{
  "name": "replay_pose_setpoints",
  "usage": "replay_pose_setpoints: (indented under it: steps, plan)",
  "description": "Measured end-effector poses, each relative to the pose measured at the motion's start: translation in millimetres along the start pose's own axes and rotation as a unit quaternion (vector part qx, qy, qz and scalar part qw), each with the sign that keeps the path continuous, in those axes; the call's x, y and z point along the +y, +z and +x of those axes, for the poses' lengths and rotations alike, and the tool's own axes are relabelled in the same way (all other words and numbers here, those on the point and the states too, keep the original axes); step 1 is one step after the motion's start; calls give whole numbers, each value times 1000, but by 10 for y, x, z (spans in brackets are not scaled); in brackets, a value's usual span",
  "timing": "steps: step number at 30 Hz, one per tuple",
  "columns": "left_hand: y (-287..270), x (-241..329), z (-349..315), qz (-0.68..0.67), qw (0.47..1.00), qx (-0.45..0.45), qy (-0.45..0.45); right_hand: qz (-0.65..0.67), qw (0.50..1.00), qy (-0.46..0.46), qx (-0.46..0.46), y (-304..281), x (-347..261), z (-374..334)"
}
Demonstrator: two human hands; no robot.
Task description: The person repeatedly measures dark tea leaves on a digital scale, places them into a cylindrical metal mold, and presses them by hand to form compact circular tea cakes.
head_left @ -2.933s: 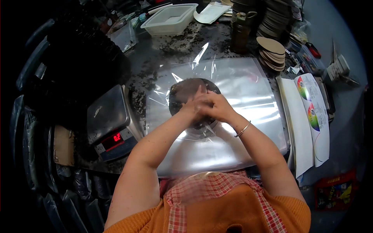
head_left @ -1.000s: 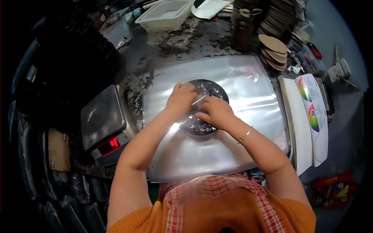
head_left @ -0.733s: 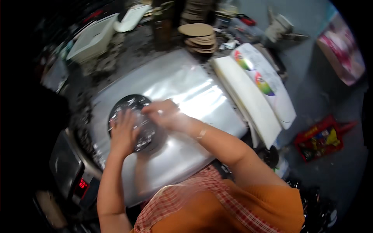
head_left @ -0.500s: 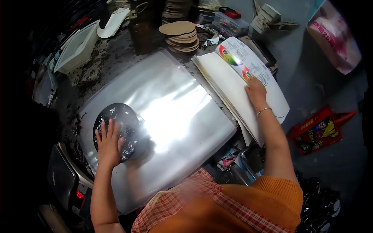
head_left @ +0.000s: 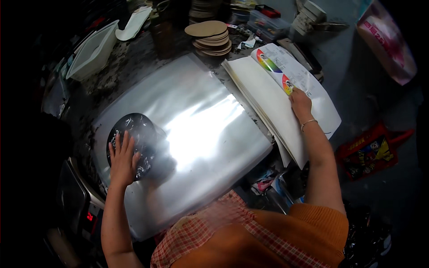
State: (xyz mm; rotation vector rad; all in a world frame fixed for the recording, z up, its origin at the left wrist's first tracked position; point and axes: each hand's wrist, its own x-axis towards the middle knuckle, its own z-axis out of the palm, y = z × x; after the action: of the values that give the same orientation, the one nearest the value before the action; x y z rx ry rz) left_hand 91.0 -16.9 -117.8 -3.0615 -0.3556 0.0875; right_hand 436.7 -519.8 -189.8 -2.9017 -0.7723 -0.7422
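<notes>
My left hand [head_left: 123, 163] lies with fingers spread on a round black bundle [head_left: 134, 129] that looks wrapped in glossy plastic. The bundle rests on a large stack of shiny clear plastic sheets [head_left: 161, 94] on the table before me. To the right is a stack of large white paper sheets [head_left: 259, 91]. My right hand [head_left: 300, 103], with a bracelet at its wrist, is closed on the edge of the top sheet, a printed sheet [head_left: 279, 62] with rainbow-coloured patches. That sheet is partly curled over, its print showing on the far right side. My right fingertips are partly hidden.
A white plastic tray [head_left: 96, 53] stands at the far left. Round brown cardboard discs [head_left: 208, 29] are piled at the back beside a clear box [head_left: 268, 24]. A scale with a red display [head_left: 90, 217] sits near left. A red bag [head_left: 368, 152] lies at the right.
My right hand has shifted slightly right and the printed sheet's outer edge reaches farther right. My left hand has slid a little left on the black bundle. The whole view has shifted slightly.
</notes>
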Motion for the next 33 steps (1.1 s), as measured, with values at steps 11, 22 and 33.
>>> replay_pose_setpoints:
  steps: [11, 22, 33]
  plan:
    - [-85, 48, 62, -95, 995, 9, 32, 282, 809, 382, 346, -507, 3122, -451]
    - [-264, 44, -29, -348, 936, -11, -58, 318, 846, -400, -153, -1210, -3976, 138]
    - [-47, -207, 14, -844, 404, 303, -179, 228, 881, -334, -247, -1238, -4731, 297]
